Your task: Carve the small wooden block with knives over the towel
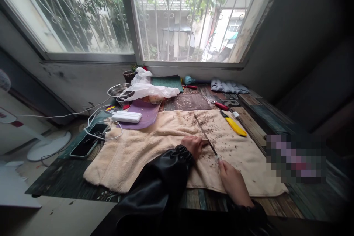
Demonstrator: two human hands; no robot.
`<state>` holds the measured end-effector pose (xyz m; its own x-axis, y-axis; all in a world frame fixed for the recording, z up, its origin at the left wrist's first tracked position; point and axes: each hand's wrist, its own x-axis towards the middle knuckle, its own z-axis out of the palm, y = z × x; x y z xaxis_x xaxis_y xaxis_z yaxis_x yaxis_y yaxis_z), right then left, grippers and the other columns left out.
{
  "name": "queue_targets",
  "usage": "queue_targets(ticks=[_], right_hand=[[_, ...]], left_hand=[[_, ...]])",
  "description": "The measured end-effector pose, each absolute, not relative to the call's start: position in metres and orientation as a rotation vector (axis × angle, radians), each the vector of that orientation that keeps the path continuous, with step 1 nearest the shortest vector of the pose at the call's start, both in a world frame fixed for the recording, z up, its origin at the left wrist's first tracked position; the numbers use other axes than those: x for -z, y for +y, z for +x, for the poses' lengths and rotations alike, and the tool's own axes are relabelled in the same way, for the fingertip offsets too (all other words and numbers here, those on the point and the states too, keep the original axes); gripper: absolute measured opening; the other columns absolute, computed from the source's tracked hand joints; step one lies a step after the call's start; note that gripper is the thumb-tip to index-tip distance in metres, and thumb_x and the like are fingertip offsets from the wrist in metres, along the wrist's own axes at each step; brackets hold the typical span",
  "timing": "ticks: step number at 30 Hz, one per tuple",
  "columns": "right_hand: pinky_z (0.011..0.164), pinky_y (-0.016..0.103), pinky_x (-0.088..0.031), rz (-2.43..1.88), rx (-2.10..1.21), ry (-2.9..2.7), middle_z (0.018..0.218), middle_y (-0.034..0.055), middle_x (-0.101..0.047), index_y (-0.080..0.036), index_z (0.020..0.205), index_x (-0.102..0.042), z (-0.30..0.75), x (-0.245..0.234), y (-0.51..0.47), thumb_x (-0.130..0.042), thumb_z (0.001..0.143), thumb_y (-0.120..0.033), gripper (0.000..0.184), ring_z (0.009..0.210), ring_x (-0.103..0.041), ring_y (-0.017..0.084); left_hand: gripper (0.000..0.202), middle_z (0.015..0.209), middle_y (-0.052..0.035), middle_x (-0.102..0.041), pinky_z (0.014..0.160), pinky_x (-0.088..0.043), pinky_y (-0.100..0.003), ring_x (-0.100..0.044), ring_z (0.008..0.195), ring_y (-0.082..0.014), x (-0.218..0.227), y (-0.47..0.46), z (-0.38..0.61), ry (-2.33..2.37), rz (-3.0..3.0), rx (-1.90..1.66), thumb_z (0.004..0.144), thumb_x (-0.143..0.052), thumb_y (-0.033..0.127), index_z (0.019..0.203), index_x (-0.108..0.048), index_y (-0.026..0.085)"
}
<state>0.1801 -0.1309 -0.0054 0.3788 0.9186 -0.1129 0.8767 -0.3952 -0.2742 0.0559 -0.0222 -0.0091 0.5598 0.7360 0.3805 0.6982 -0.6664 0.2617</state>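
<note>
My right hand [233, 182] is closed round the pale handle of a long, thin, dark file [204, 132], whose blade points away and to the left. My left hand [193, 144] is closed on a small brown piece of wood [205, 142]; its end pokes out from the fingers and meets the file's blade. Most of the wood is hidden by the fingers. Both hands are over a beige towel [149, 132] strewn with dark shavings. A yellow utility knife [235, 126] lies on the towel, to the right of the file.
Red-handled tools [221, 106] lie behind the towel. At the left are a phone [90, 140], a white power bank [126, 117] with looping cables, and a purple sheet [151, 116]. A plastic bag [155, 91], metal bowl [118, 90] and green mat [167, 82] stand by the window.
</note>
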Motion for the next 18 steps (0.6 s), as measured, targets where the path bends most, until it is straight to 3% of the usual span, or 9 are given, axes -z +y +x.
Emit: queue_targets(ticks=[18], right_hand=[[0.049,0.021,-0.024,-2.405,-0.351,-1.598,0.067,0.0054,-0.061,-0.019,0.074,-0.057,0.178,0.005,-0.118,-0.022,0.081,-0.033,0.037,0.058,-0.049,0.012]], left_hand=[[0.021,0.067,-0.0006,-0.059,0.062,-0.035,-0.025,-0.052,0.066,-0.0130,0.010,-0.023,0.055,1.209,2.723,-0.749,0.076,-0.040,0.034,0.070,-0.054,0.020]])
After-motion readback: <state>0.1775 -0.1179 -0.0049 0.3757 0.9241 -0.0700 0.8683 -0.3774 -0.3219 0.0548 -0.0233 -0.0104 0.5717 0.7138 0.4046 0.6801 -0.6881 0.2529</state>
